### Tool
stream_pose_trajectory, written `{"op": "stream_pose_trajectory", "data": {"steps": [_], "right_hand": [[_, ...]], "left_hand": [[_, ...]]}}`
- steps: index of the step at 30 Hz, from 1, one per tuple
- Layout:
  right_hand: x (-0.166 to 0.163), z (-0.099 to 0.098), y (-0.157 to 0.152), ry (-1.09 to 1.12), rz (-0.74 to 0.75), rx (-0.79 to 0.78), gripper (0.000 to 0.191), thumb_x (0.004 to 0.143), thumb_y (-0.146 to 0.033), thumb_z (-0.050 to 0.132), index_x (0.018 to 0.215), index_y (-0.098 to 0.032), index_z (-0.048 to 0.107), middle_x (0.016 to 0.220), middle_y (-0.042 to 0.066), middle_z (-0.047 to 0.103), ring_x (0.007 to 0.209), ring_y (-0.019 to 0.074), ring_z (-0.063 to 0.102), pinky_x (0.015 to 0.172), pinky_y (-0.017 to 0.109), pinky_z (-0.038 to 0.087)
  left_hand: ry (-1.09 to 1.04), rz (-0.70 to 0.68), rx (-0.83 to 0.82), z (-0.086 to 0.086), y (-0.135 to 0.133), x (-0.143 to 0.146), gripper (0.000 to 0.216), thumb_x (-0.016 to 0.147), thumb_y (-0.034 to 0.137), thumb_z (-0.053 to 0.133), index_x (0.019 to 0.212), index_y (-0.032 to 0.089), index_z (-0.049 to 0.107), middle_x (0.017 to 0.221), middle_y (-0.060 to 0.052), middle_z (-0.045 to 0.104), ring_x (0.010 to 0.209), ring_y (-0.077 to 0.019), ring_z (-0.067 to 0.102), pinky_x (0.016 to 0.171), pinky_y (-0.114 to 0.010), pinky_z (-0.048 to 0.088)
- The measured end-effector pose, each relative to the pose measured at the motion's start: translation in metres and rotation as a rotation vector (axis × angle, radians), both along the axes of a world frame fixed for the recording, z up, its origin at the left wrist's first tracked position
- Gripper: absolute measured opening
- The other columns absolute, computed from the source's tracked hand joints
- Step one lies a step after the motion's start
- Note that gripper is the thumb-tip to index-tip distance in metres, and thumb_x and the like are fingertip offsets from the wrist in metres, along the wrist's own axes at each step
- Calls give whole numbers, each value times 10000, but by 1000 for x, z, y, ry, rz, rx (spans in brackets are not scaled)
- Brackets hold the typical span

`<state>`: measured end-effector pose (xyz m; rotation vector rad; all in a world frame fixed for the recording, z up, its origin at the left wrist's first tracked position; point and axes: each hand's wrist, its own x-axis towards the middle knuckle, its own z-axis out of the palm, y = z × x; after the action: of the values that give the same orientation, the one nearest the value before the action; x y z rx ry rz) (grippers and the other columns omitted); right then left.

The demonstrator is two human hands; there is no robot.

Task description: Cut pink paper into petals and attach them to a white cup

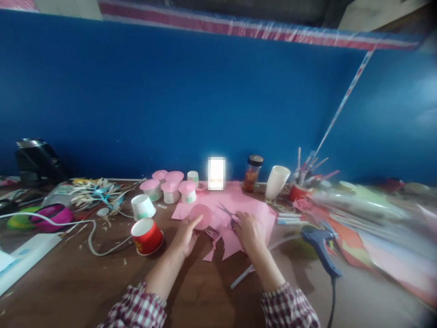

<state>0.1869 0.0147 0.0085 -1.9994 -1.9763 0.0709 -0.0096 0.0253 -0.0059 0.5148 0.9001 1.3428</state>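
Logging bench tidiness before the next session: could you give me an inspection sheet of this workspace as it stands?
Surface: brown wooden table, small scraps scattered on the left.
Job's things: pink paper circle, scissors, pink paper sheet beneath them.
Clutter: red cup, white cup, pink-topped cups, jar, blue glue gun.
Hands: left hand holds the pink paper circle; right hand holds the scissors.
Cables: white cable loops beside the red cup; dark cord leaves the glue gun.
Surroundings: blue wall behind.
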Motion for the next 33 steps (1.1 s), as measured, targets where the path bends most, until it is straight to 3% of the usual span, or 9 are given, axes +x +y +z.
{"op": "stream_pose_trajectory", "data": {"steps": [3,12,17,20,23,25,30,33], "right_hand": [[-2,4,-1,-29,-18,-10,174,835,-326,609,977,-230,638,842,53,690,906,227,582,661,272,356],[-4,6,3,-19,10,-121,184,857,-224,538,829,-178,714,870,95,688,710,180,646,568,251,366],[-6,7,3,8,52,-114,215,857,-175,523,789,-180,727,838,92,709,702,172,653,588,241,389],[-8,11,0,24,21,-72,260,904,-208,461,892,-214,720,880,77,720,728,189,664,596,251,398],[-8,15,-7,79,-4,28,273,931,-264,434,1070,-255,669,959,48,721,788,193,671,619,249,413],[-9,16,-14,159,27,159,254,916,-265,472,1081,-251,664,935,34,724,772,184,670,620,240,417],[-30,16,-37,336,275,512,254,916,-262,481,1088,-198,657,820,55,707,690,165,639,627,240,440],[-54,14,-51,337,470,599,234,902,-227,491,1068,-180,651,758,57,691,655,172,623,602,253,452]], "left_hand": [[7,4,-6,2,-1,0,199,658,152,756,802,109,627,690,-42,693,592,-149,647,526,-231,532],[23,-16,1,1,-1,-1,216,649,160,752,804,121,607,674,-38,691,562,-160,646,502,-242,526],[11,-13,0,-2,0,0,203,676,161,737,831,128,610,696,-40,694,583,-167,654,541,-266,543],[2,33,-20,0,1,1,159,706,109,696,844,121,617,722,-46,696,606,-154,655,561,-251,546],[-40,76,-33,2,-1,3,187,702,56,679,863,130,621,746,-43,695,677,-154,668,620,-248,556],[-72,54,-46,1,-2,3,208,690,65,693,873,135,621,745,-44,691,705,-171,673,648,-278,563],[-30,29,-6,-5,-3,0,174,690,125,721,828,132,615,751,-52,692,661,-163,668,614,-265,550],[-34,19,-34,-6,-4,-2,161,690,153,729,786,145,600,692,-29,677,618,-156,658,597,-257,538]]}}
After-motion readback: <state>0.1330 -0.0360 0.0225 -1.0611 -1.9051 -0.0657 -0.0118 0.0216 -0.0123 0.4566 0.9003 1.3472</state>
